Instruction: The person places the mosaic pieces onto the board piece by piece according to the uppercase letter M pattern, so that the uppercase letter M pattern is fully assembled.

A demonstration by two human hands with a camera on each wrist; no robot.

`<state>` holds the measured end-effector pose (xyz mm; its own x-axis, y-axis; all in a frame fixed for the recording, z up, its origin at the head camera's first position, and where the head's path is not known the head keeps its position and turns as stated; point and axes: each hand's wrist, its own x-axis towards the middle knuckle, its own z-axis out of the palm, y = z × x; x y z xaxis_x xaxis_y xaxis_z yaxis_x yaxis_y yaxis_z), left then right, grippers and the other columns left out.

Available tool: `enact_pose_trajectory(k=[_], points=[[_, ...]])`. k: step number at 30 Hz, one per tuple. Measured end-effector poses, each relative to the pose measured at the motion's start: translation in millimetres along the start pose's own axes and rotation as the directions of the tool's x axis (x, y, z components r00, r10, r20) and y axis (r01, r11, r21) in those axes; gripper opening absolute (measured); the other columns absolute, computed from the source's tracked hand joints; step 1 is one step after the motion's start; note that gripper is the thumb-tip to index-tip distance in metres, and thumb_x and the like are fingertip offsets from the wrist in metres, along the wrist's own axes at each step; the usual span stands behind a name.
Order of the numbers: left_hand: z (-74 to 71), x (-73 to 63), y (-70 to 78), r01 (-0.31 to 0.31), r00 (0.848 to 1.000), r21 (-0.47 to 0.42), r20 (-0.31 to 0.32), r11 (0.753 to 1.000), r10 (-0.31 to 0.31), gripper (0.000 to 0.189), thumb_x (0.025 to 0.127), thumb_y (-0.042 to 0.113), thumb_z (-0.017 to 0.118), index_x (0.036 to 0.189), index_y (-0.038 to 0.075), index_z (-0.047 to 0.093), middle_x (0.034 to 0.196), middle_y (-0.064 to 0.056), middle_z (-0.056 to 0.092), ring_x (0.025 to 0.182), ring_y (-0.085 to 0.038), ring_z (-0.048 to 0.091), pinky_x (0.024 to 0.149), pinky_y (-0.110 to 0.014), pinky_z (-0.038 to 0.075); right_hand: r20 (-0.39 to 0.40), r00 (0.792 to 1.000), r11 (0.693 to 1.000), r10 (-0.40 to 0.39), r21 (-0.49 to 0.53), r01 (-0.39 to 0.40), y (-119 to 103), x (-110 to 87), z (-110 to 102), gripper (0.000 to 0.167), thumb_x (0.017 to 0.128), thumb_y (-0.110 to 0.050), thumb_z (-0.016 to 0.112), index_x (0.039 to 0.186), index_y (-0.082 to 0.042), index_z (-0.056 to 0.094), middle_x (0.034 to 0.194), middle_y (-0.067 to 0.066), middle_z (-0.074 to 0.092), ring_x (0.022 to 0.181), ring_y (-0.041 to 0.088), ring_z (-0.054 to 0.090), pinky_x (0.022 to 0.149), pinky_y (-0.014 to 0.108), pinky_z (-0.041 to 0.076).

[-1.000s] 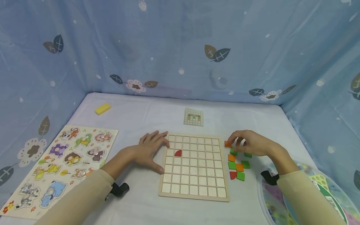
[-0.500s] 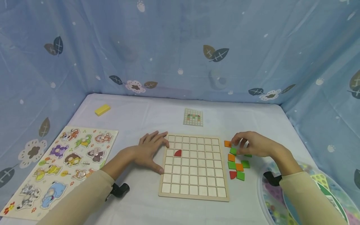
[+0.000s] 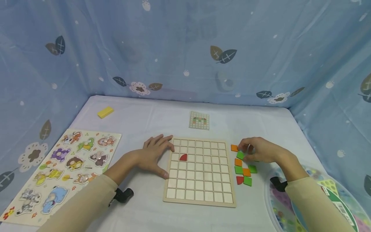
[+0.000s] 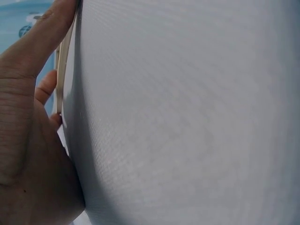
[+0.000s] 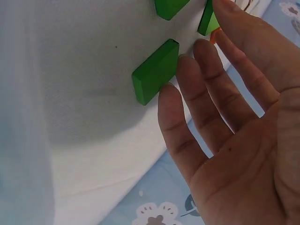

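Observation:
My left hand (image 3: 155, 156) rests at the left edge of a wooden grid board (image 3: 200, 205), fingers spread and straight, thumb along the rim. In the left wrist view, the thumb (image 4: 40, 42) lies beside the board's pale edge (image 4: 63, 70). Right of the board, my right hand (image 3: 261, 149) pinches a green square tile (image 3: 240, 155) between thumb and index finger, at table level. The right wrist view shows its other fingers (image 5: 171, 105) loosely bent beside another green tile (image 5: 157, 72). One red quarter-round tile (image 3: 183, 157) sits in a cell of the board.
Orange tiles (image 3: 234, 148), more green ones (image 3: 247, 181) and a red piece (image 3: 240, 180) lie near the right hand. A pattern card (image 3: 199, 120) lies behind the board. An animal puzzle (image 3: 72, 174), a yellow block (image 3: 105, 112) and a clear round container (image 3: 271, 206) surround the work.
My right hand has moved off the far orange tile, slightly right and nearer, to the green tile beside it. My left hand has stayed at the board's edge.

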<state>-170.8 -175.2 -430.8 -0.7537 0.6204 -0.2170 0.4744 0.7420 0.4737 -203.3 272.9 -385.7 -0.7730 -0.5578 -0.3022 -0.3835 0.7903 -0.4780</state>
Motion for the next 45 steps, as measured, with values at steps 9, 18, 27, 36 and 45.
enact_pose_trajectory(k=[9,18,27,36,45], points=[[0.3,1.9,-0.6,0.003,1.0,0.017,0.002,1.0,-0.003,0.092,0.065,0.078,0.081,0.134,0.032,0.04,0.173,-0.006,0.007,0.157,-0.044,0.0,0.118,-0.074,0.001,0.0,0.999,0.998,0.04,-0.046,-0.04,-9,6.2,4,0.031,0.083,-0.017,0.086,0.107,-0.017,0.067,0.095,-0.003,0.063,0.087,0.019,0.056,0.077,0.035,0.052],[3.6,1.3,-1.2,-0.003,1.0,0.006,-0.003,1.0,0.003,0.092,0.065,0.078,0.081,0.134,0.032,0.041,0.173,-0.006,0.007,0.157,-0.044,0.0,0.118,-0.074,0.001,0.007,0.999,0.999,-0.036,0.005,0.036,-6,0.5,2,0.025,0.091,-0.017,0.079,0.114,-0.017,0.068,0.102,-0.004,0.065,0.09,0.015,0.06,0.078,0.033,0.055],[3.2,0.9,-1.9,0.007,1.0,0.014,-0.003,1.0,-0.007,0.091,0.065,0.077,0.081,0.134,0.033,0.041,0.173,-0.005,0.006,0.157,-0.043,-0.001,0.119,-0.073,0.001,-0.032,0.985,0.962,-0.168,0.213,0.171,-2,-8.2,0,0.029,0.1,-0.018,0.069,0.127,-0.01,0.063,0.115,0.003,0.066,0.099,0.02,0.063,0.08,0.031,0.058],[3.2,1.6,-1.7,0.014,1.0,0.01,0.004,1.0,-0.014,0.092,0.064,0.078,0.081,0.133,0.033,0.041,0.173,-0.005,0.006,0.157,-0.043,-0.001,0.119,-0.072,0.0,-0.062,0.963,0.903,-0.263,0.335,0.268,-4,-4.8,1,0.029,0.1,-0.012,0.068,0.128,-0.003,0.062,0.119,0.015,0.065,0.095,0.026,0.066,0.08,0.033,0.06],[1.9,1.1,-0.9,0.011,1.0,0.01,-0.005,1.0,-0.011,0.091,0.065,0.076,0.082,0.133,0.032,0.041,0.173,-0.006,0.007,0.157,-0.044,0.0,0.119,-0.073,0.001,-0.066,0.958,0.881,-0.279,0.38,0.283,-10,3.7,5,0.031,0.099,-0.012,0.069,0.128,-0.002,0.062,0.124,0.018,0.063,0.099,0.022,0.065,0.081,0.034,0.06]])
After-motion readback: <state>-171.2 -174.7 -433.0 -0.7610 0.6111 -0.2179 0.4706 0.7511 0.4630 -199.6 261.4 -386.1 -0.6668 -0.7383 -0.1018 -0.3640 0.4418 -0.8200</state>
